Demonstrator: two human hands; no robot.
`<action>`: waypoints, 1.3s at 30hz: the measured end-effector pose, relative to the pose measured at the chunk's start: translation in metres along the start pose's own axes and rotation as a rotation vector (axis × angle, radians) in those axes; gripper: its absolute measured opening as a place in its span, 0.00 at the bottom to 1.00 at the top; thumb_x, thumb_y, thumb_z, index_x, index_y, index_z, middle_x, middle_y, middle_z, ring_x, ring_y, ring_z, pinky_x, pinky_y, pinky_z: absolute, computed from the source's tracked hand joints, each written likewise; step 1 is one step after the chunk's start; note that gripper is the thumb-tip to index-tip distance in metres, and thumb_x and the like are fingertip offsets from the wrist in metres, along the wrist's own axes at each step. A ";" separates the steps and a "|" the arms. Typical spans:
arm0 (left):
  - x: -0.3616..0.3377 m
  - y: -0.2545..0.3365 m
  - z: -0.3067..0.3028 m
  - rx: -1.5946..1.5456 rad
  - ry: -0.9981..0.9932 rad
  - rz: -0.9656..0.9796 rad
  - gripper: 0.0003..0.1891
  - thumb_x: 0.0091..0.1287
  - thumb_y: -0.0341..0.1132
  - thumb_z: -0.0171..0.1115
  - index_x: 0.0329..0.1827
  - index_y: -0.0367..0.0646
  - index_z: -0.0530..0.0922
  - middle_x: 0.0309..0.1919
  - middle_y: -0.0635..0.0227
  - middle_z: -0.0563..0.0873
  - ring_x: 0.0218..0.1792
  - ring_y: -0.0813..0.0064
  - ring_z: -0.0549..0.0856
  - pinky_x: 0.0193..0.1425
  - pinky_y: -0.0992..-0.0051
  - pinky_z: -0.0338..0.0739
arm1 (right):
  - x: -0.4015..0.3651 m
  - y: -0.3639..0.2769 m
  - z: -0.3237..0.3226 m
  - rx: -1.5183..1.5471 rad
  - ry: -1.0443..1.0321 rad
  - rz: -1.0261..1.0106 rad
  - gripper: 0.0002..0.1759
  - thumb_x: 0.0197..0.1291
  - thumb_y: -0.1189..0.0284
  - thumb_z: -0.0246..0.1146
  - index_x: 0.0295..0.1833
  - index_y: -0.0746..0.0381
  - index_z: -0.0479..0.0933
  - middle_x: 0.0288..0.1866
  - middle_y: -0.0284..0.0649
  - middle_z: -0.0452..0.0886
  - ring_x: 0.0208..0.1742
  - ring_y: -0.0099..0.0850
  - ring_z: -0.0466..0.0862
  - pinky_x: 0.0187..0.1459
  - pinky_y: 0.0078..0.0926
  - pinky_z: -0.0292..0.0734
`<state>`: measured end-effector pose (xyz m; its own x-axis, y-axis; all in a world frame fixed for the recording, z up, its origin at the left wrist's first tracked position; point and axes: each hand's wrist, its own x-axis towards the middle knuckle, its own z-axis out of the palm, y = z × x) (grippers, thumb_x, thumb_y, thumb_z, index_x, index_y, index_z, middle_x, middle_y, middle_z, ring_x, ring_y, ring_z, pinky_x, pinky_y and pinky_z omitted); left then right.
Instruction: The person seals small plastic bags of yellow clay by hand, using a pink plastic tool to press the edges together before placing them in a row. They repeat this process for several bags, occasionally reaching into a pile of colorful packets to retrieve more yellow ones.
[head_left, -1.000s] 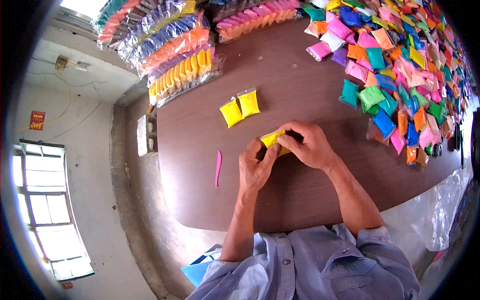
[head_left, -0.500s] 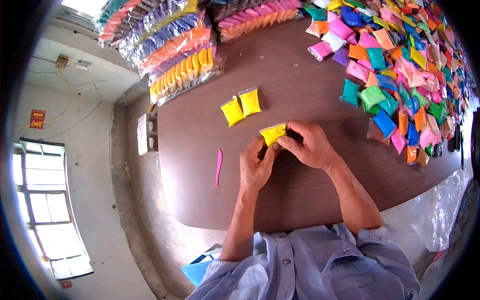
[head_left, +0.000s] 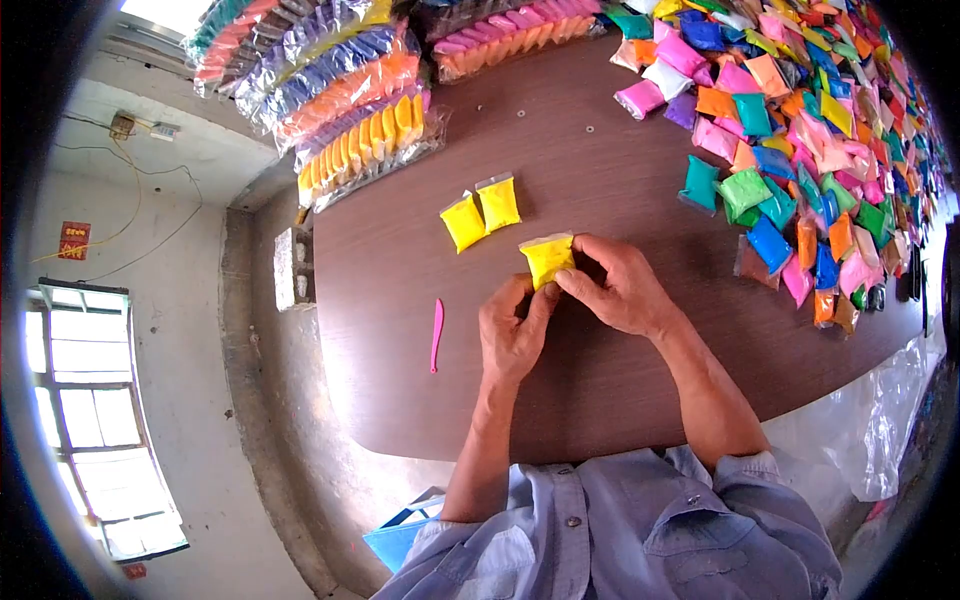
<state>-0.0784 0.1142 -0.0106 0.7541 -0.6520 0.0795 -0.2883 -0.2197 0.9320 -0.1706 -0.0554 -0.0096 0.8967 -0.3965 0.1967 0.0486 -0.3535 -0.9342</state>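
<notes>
A small yellow packet point(head_left: 547, 258) in clear plastic is held up between both hands above the brown table point(head_left: 400, 400). My left hand point(head_left: 513, 325) pinches its lower edge between thumb and fingers. My right hand point(head_left: 622, 288) grips its right side, thumb in front and fingers behind. Just beyond lie two more yellow packets, the left one point(head_left: 462, 223) tilted and touching the right one point(head_left: 499, 202). A pink plastic knife-shaped tool point(head_left: 437, 336) lies on the table to the left of my left hand.
A large heap of mixed-colour packets point(head_left: 790, 130) covers the table's right side. Rows of bagged packets point(head_left: 365, 140) stand along the far left edge, with another pink and orange row point(head_left: 520, 38) at the back. Clear plastic sheeting point(head_left: 880, 430) hangs at the right.
The yellow packet now stands more upright between my hands, showing more of its face. My right fingers have risen slightly along its edge. The other things stay in place.
</notes>
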 end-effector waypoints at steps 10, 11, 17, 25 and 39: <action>0.001 0.002 0.002 0.004 0.006 -0.024 0.10 0.74 0.34 0.69 0.46 0.34 0.86 0.32 0.65 0.88 0.35 0.78 0.83 0.42 0.74 0.78 | 0.001 0.011 0.002 0.125 0.066 -0.017 0.16 0.70 0.65 0.69 0.53 0.67 0.81 0.39 0.52 0.87 0.37 0.39 0.88 0.41 0.36 0.81; 0.002 0.001 0.002 0.016 0.012 -0.007 0.09 0.74 0.33 0.69 0.46 0.34 0.86 0.32 0.65 0.87 0.35 0.78 0.83 0.42 0.74 0.78 | 0.001 0.013 0.002 0.113 0.041 -0.014 0.16 0.69 0.65 0.70 0.52 0.67 0.81 0.39 0.50 0.87 0.37 0.37 0.88 0.41 0.35 0.82; 0.002 -0.007 0.000 0.037 0.012 0.028 0.09 0.74 0.32 0.68 0.46 0.34 0.85 0.33 0.65 0.88 0.35 0.79 0.83 0.42 0.74 0.78 | -0.002 0.000 0.002 0.076 0.023 0.064 0.16 0.71 0.63 0.69 0.50 0.66 0.82 0.38 0.48 0.88 0.36 0.34 0.88 0.40 0.34 0.82; 0.001 0.002 0.003 -0.063 0.040 0.006 0.09 0.75 0.32 0.68 0.47 0.33 0.84 0.34 0.65 0.87 0.36 0.78 0.82 0.44 0.74 0.78 | 0.001 0.012 0.004 0.112 0.046 -0.011 0.16 0.71 0.62 0.68 0.49 0.66 0.83 0.36 0.49 0.87 0.32 0.35 0.87 0.35 0.34 0.80; -0.001 0.003 -0.003 -0.178 0.000 -0.128 0.11 0.76 0.34 0.68 0.46 0.32 0.84 0.36 0.71 0.86 0.38 0.84 0.80 0.43 0.79 0.76 | -0.001 0.014 0.006 -0.023 0.051 -0.069 0.15 0.69 0.62 0.68 0.51 0.63 0.82 0.37 0.51 0.87 0.36 0.48 0.89 0.37 0.41 0.82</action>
<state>-0.0782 0.1164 -0.0066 0.7778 -0.6270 -0.0431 -0.0814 -0.1686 0.9823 -0.1678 -0.0550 -0.0251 0.8680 -0.4130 0.2757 0.0988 -0.4004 -0.9110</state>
